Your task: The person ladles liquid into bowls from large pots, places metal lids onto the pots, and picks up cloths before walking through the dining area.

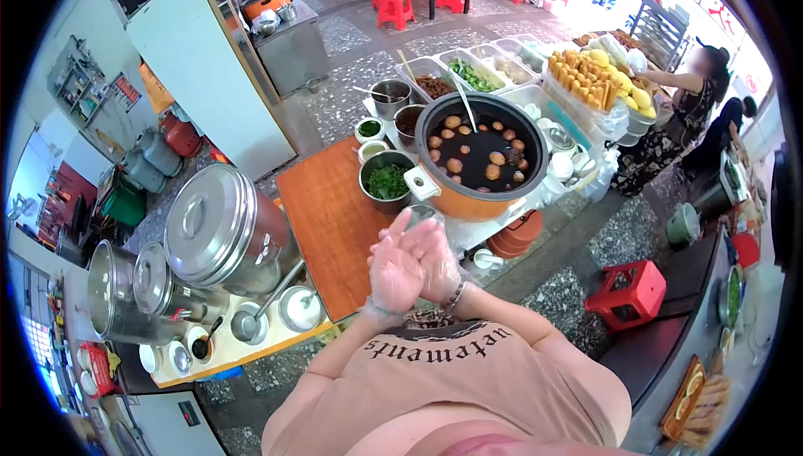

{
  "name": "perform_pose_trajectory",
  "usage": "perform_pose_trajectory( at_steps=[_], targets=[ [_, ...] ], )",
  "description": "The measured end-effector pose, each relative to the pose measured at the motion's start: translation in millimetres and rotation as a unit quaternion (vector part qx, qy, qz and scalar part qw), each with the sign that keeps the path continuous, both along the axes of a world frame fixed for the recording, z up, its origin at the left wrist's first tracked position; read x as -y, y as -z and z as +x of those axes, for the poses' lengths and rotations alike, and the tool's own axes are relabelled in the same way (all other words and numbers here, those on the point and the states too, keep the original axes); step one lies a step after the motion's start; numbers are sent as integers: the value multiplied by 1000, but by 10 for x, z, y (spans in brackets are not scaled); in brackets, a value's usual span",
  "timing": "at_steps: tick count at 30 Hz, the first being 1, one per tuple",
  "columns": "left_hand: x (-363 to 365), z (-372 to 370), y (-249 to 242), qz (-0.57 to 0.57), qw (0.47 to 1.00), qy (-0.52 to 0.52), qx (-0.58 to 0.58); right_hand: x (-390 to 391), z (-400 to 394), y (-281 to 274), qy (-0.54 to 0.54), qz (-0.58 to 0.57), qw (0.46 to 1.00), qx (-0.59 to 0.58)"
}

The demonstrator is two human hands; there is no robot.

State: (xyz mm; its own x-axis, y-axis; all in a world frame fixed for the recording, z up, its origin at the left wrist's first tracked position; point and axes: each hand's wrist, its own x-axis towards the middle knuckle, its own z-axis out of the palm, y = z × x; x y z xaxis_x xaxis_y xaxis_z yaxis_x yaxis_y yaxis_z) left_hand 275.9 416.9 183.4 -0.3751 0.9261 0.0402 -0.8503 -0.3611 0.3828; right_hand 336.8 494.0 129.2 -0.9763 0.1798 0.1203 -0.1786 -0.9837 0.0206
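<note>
My left hand (396,275) and my right hand (443,265), both in clear plastic gloves, touch side by side with palms turned up and fingers stretched out. Neither hand visibly holds anything. A dark bracelet is on my right wrist. Just beyond my fingers stand a metal pot of chopped greens (389,181) and a large orange pot (481,206) of dark liquid with eggs and a ladle. Left of my hands lies a brown board (322,213).
Large lidded steel pots (211,223) and small bowls stand at left. Beyond the orange pot are food trays (475,74) and fried dough sticks (581,79). A person (686,92) stands at right, another behind. A red stool (627,293) is on the floor.
</note>
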Motion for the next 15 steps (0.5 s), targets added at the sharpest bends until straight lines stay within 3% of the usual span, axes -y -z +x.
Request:
perform_pose_trajectory(
  at_steps=[1, 2, 3, 4, 5, 6, 7, 9, 11, 15],
  targets=[
    [-19, 0, -1, -2, 997, -67, -35, 179, -91, -254, -5, -1, 1000, 2],
    [-40, -10, -7, -4, 989, -132, -71, 488, -257, -754, 21, -164, 959, -228],
    [-35, -32, -22, -4, 988, -136, -70, 655, -346, -1021, 45, -315, 841, -438],
    [-12, -66, -45, 33, 990, -135, -40, 542, -277, -765, 42, -317, 841, -436],
    [4, -102, -61, 69, 989, -132, -11, 330, -147, -300, -52, -140, 970, -193],
    [-12, -155, -70, 69, 988, -135, -10, 216, -76, -46, -139, 53, 986, 71],
    [-46, -220, -82, 33, 981, -187, -49, 251, -52, -154, -142, 53, 986, 72],
    [-75, -261, -93, -4, 967, -238, -87, 356, 3, -491, -126, 302, 945, 13],
    [-91, -276, -105, 6, 954, -262, -142, 381, -17, -437, -139, 288, 947, 43],
    [-48, -368, -179, 26, 963, -233, -131, 423, -55, -323, -142, 298, 944, 9]
  ],
)
